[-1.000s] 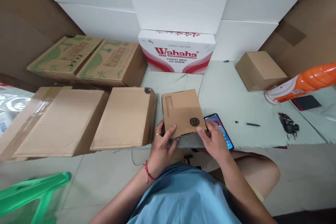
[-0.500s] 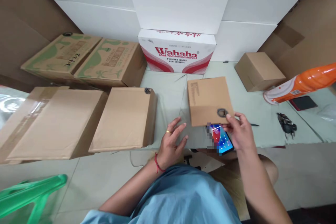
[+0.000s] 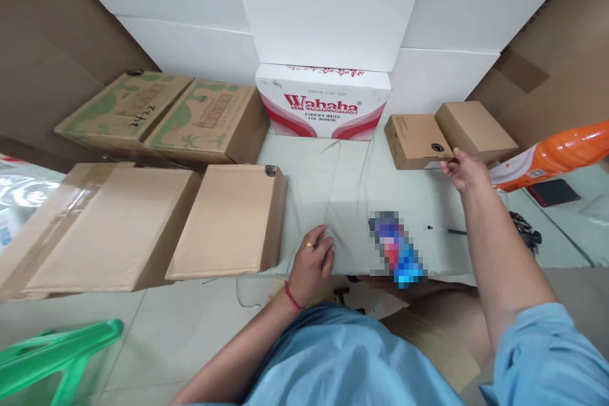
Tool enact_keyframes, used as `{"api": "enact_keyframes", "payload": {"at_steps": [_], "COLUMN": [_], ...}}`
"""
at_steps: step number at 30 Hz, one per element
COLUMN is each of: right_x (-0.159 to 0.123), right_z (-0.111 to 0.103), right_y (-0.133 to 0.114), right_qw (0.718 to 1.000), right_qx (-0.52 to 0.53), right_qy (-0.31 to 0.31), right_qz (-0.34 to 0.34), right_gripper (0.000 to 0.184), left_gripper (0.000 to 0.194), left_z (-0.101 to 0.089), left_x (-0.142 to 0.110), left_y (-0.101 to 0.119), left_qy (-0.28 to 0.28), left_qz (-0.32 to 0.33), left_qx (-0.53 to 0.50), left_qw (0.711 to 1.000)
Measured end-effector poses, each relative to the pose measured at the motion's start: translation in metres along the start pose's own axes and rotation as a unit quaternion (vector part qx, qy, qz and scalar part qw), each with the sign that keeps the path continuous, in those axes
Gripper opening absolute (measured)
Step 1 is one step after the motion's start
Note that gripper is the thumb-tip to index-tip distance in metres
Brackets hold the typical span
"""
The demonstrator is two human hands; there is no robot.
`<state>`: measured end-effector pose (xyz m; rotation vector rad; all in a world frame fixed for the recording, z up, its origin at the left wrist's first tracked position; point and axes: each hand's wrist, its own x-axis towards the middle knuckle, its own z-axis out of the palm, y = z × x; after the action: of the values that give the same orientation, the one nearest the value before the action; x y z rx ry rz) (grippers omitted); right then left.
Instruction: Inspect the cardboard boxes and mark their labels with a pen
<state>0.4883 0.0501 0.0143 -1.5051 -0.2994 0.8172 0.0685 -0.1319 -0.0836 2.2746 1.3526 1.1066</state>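
A small brown cardboard box [image 3: 416, 136] with a round dark sticker and printed text sits at the back right, against the left side of a plain cardboard box [image 3: 478, 127]. My right hand [image 3: 466, 171] reaches out to its front right corner, the thumb at the top edge and the other fingers at the front face. Empty, my left hand [image 3: 311, 263] rests at the table's front edge with its fingers loosely bent and partly apart. Between my arms lies a phone [image 3: 394, 247], its screen blurred out.
Larger cartons [image 3: 226, 219] stand on the left, with green-printed cartons [image 3: 204, 117] behind. A white-and-red Wahaha box [image 3: 323, 104] is at the back. An orange bottle [image 3: 561, 152], a dark flat item [image 3: 554, 189], keys [image 3: 526, 228] and a pen [image 3: 457, 231] lie right. Lower left is a green stool [image 3: 61, 355].
My right hand has carried the small box from in front of me to the back right, beside the plain box. My left hand has let go of it and come back to the table edge.
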Motion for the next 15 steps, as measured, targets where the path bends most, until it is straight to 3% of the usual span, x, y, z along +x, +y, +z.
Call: {"api": "enact_keyframes", "payload": {"at_steps": [2,6,9,15], "right_x": [0.004,0.003,0.006,0.016], "right_z": [-0.001,-0.006,-0.002,0.019], "right_y": [-0.001,0.003,0.001,-0.011], "right_qw": [0.997,0.984,0.983,0.992], "right_qx": [-0.016,-0.010,0.015,0.035], "right_qy": [0.077,0.177,0.180,0.117], "right_qz": [0.019,0.020,0.024,0.026], "right_gripper": [0.039,0.042,0.043,0.043], "left_gripper": [0.017,0.013,0.013,0.013], "left_z": [0.002,0.006,0.008,0.008], "left_x": [0.000,0.000,0.001,0.001], "left_y": [0.001,0.003,0.004,0.004], "left_qy": [0.003,0.001,-0.005,-0.011], "left_qz": [0.008,0.027,0.040,0.054], "left_qx": [0.007,0.020,0.029,0.041], "left_qw": [1.000,0.999,0.999,0.998]}}
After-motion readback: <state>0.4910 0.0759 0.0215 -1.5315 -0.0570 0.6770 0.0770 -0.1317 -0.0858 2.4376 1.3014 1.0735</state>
